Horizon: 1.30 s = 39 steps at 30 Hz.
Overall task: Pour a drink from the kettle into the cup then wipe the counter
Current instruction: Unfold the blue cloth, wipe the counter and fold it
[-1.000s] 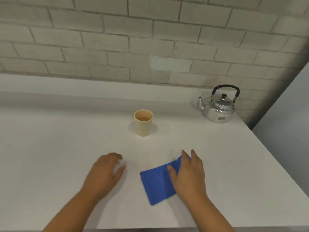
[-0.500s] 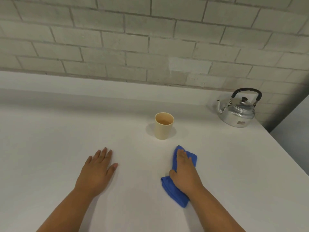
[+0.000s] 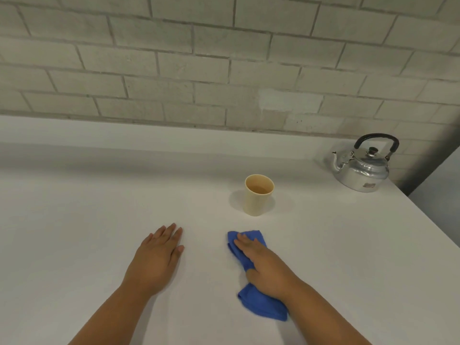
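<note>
A cream cup (image 3: 258, 195) with brownish drink inside stands upright in the middle of the white counter (image 3: 87, 220). A silver kettle (image 3: 363, 168) with a black handle sits at the far right corner, spout pointing left. My right hand (image 3: 266, 267) lies flat on a folded blue cloth (image 3: 258, 305), pressing it onto the counter just in front of the cup. The cloth shows beyond my fingertips and beside my wrist. My left hand (image 3: 156, 257) rests palm down on the counter to the left of the cloth, holding nothing.
A grey brick wall (image 3: 224, 70) rises behind a raised white ledge (image 3: 124, 135) at the back of the counter. The counter's right edge (image 3: 428, 220) runs diagonally from behind the kettle toward the near right.
My right hand has pushed the blue cloth forward toward the cup and turned it lengthwise. My left hand has flattened on the counter. The view has shifted left.
</note>
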Each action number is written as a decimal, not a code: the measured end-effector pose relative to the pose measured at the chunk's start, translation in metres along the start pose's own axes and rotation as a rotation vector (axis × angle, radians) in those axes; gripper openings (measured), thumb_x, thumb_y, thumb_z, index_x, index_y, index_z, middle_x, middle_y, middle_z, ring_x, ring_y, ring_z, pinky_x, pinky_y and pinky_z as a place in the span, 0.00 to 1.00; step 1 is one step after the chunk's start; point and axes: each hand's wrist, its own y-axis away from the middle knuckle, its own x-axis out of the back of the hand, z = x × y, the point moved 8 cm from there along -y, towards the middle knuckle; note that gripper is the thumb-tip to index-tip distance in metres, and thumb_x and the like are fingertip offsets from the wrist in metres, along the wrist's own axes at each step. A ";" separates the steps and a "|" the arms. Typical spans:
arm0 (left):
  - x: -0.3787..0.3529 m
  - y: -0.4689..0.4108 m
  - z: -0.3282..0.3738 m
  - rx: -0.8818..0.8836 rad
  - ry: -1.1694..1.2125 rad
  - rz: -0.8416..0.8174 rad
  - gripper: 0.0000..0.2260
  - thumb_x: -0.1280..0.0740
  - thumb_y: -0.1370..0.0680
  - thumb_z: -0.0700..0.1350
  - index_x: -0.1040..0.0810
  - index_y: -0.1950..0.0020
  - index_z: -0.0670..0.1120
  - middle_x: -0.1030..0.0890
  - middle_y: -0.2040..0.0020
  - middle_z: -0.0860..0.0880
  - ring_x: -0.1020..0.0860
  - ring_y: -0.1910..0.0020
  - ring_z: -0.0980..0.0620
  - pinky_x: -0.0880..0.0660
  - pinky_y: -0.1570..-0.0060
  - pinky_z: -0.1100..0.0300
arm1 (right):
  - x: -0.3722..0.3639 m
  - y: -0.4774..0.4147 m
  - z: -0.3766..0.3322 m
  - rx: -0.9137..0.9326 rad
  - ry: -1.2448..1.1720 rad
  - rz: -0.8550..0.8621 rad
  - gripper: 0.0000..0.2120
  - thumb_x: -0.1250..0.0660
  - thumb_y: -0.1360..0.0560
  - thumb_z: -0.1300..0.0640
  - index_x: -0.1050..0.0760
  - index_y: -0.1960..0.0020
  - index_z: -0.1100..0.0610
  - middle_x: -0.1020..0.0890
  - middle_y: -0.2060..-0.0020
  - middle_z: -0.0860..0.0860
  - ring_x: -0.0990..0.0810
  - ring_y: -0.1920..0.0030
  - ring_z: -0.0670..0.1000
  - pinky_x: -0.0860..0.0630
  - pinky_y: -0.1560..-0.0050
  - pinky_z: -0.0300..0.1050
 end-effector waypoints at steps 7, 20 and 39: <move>0.000 -0.001 -0.001 0.005 0.020 0.019 0.21 0.53 0.19 0.49 0.46 0.26 0.50 0.45 0.23 0.52 0.49 0.24 0.53 0.52 0.26 0.57 | -0.006 -0.009 0.002 -0.145 0.220 0.119 0.35 0.43 0.27 0.52 0.57 0.25 0.55 0.56 0.24 0.51 0.60 0.25 0.49 0.63 0.27 0.46; -0.005 -0.003 -0.005 -0.016 0.020 0.035 0.21 0.52 0.19 0.47 0.46 0.26 0.47 0.44 0.24 0.49 0.48 0.24 0.50 0.52 0.27 0.56 | -0.029 -0.038 -0.056 -0.028 -0.307 0.307 0.22 0.46 0.22 0.66 0.38 0.29 0.56 0.36 0.27 0.50 0.39 0.28 0.48 0.48 0.28 0.36; -0.005 -0.002 -0.004 -0.005 -0.021 0.045 0.21 0.54 0.19 0.49 0.46 0.26 0.48 0.45 0.23 0.51 0.49 0.24 0.52 0.52 0.26 0.56 | 0.008 0.003 0.028 -0.277 0.446 0.384 0.24 0.50 0.22 0.56 0.45 0.26 0.50 0.50 0.24 0.56 0.54 0.25 0.59 0.57 0.26 0.54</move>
